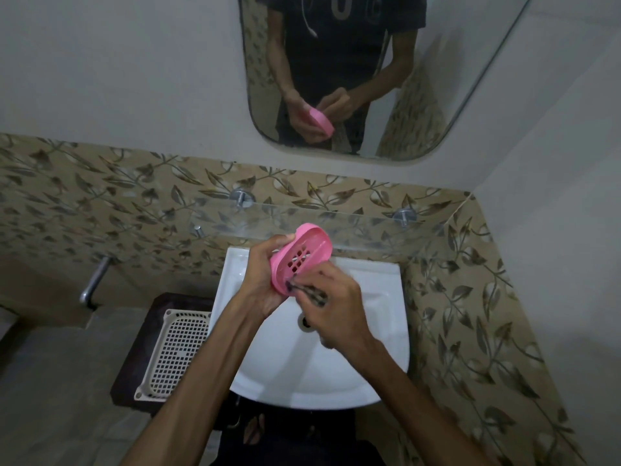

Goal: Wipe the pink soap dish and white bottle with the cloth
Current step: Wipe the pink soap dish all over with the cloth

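Observation:
The pink soap dish (pixel 302 255) is held tilted above the white sink (pixel 379 361), its slotted inside facing me. My left hand (pixel 260 280) grips its lower left rim from behind. My right hand (pixel 336 307) is closed on a dark patterned cloth (pixel 311 294), and the cloth's tip touches the dish's lower edge. No white bottle is in view.
A glass shelf (pixel 353 227) on metal pegs runs along the wall just behind the dish. A mirror (pixel 353 79) hangs above it. To the sink's left, a white perforated tray (pixel 174 351) rests on a dark stool. A metal tap (pixel 94 280) sticks out of the left wall.

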Tool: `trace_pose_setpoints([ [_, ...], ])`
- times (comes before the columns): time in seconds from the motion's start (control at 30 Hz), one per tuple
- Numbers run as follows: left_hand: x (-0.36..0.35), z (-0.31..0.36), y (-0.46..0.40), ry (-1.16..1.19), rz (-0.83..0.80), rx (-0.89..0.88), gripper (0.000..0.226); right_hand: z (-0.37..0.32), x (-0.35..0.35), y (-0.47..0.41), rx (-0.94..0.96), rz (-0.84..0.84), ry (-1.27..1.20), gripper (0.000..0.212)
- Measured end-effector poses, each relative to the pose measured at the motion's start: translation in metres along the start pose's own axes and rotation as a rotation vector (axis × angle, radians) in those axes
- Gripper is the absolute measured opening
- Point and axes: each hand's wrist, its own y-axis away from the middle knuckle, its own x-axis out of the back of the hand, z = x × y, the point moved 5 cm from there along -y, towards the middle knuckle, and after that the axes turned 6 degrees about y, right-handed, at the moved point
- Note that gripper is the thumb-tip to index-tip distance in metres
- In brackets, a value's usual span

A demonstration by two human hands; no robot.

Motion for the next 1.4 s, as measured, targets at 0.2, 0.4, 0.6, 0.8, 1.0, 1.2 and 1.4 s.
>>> trace_pose_setpoints([
  [0.2,-0.004,-0.003,0.001,0.082,0.012,-0.047,0.040,0.006,0.006,-0.005,-0.080,0.028,-0.008,0.017],
  [0.4,-0.008,-0.003,-0.001,0.063,0.005,-0.108,0.038,0.009,0.009,-0.005,-0.095,0.026,0.012,0.016],
  [0.6,-0.013,-0.004,-0.005,0.070,0.035,-0.149,0.047,0.005,0.007,-0.004,-0.150,0.118,0.014,0.015],
  [0.8,-0.008,-0.002,-0.008,0.134,0.068,-0.235,0.038,0.003,-0.002,-0.004,-0.259,0.142,-0.028,0.013],
  [1.0,-0.004,-0.004,-0.009,0.148,0.065,-0.298,0.047,0.012,-0.011,0.012,-0.490,0.140,-0.177,0.010],
  [1.2,-0.002,-0.015,-0.010,0.103,0.088,-0.268,0.037,0.029,-0.015,0.026,-0.755,0.048,-0.277,0.010],
  [1.4,0.000,-0.023,-0.012,-0.062,0.054,-0.164,0.054,0.030,-0.012,0.029,-0.659,-0.047,-0.220,0.006],
])
